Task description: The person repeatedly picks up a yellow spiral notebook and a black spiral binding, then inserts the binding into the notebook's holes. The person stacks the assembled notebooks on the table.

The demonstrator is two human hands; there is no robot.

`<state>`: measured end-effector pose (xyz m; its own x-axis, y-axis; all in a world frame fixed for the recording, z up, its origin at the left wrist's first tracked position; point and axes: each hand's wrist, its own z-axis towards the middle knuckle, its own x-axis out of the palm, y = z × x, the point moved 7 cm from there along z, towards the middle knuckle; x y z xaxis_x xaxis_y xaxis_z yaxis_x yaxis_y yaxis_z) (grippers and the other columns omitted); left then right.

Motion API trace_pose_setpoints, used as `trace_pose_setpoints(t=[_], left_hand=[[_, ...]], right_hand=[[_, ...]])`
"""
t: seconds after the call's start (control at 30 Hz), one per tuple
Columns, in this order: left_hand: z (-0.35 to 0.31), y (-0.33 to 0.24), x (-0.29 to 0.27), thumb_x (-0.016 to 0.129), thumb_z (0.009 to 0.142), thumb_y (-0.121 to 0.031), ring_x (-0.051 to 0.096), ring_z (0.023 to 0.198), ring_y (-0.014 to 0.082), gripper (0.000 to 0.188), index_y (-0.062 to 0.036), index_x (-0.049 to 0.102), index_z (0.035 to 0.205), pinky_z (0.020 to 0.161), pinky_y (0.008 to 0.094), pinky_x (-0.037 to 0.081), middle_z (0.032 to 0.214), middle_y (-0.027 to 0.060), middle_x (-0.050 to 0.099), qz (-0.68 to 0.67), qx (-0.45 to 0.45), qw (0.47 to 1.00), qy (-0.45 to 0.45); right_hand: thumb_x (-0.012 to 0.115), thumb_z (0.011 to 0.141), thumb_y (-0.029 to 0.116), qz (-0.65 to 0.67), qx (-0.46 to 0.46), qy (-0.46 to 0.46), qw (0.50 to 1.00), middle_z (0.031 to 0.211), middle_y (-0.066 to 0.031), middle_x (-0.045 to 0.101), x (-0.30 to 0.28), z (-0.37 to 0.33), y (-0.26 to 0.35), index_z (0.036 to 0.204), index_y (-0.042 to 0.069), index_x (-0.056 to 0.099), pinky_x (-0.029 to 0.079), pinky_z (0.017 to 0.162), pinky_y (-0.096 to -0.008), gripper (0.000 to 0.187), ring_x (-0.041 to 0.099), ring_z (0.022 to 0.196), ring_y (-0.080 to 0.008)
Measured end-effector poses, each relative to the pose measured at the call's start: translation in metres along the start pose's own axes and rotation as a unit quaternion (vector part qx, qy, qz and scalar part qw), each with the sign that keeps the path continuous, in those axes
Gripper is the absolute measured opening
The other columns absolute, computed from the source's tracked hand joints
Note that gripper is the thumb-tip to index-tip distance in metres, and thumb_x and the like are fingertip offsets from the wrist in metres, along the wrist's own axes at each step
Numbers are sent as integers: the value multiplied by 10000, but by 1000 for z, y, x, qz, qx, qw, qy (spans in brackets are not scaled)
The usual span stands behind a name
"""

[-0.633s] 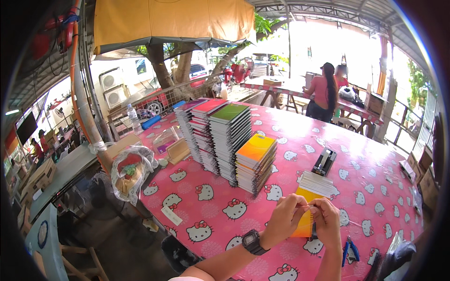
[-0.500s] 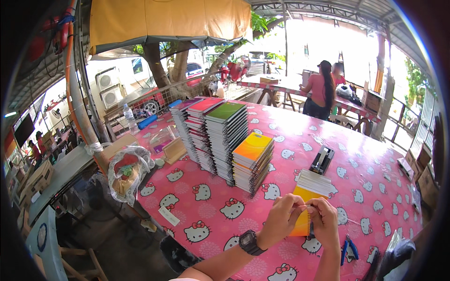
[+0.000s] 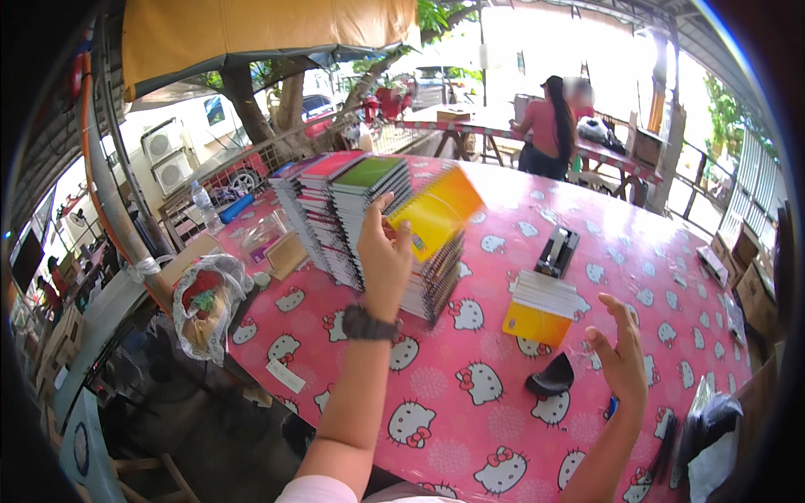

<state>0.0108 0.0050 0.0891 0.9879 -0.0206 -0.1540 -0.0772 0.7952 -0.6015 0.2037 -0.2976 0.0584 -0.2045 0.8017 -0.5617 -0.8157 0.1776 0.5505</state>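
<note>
A yellow-orange spiral notebook (image 3: 438,210), slightly blurred and tilted, is held between thumb and fingers of my left hand (image 3: 386,256). It hovers above the shortest stack of notebooks (image 3: 434,281), largely covering its top. Above the table to the right, my right hand (image 3: 622,348) is open, fingers apart and holding nothing. Left of it lie yellow-covered notebook pieces (image 3: 538,325) with white sheets (image 3: 545,290) fanned at their far end. A black curved block (image 3: 551,375) rests nearer me. Only a bit of the blue-handled pliers (image 3: 612,408) shows beside my right wrist.
Taller stacks of spiral notebooks (image 3: 369,173) stand behind my left hand. A black desktop device (image 3: 557,250) sits beyond the sheets. A plastic bag (image 3: 210,306) hangs at the table's left edge, near a bottle (image 3: 204,205). Two people (image 3: 553,126) are at a far table.
My left hand has carried a yellow notebook up and left to the short stack. My right hand has parted from it and opened. The black curved block is now uncovered.
</note>
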Motion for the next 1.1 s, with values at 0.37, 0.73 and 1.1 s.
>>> trace_pose_setpoints(t=[0.37,0.73,1.1], left_hand=[[-2,25,25,666,812,-232,539,1084,336,455,-8,588,1200,882,426,467,1202,167,561,332,5,931,152],[-6,56,113,446,947,-330,304,1375,307,536,-96,376,1423,1131,465,212,1480,99,355,314,67,846,425],[6,66,103,409,966,-309,304,1378,284,481,-99,422,1399,1137,381,202,1462,106,387,198,85,852,478]], right_hand=[[702,796,304,-42,23,79,996,980,-142,650,8,-1,-18,1075,57,631,370,923,-436,379,521,1043,-309],[732,744,159,-130,38,-24,990,1200,-73,585,95,-3,-133,1098,87,629,420,920,-426,376,500,1118,-283],[736,685,102,-123,-9,-78,989,975,-49,630,104,4,-137,917,86,686,421,879,-398,238,549,995,-258]])
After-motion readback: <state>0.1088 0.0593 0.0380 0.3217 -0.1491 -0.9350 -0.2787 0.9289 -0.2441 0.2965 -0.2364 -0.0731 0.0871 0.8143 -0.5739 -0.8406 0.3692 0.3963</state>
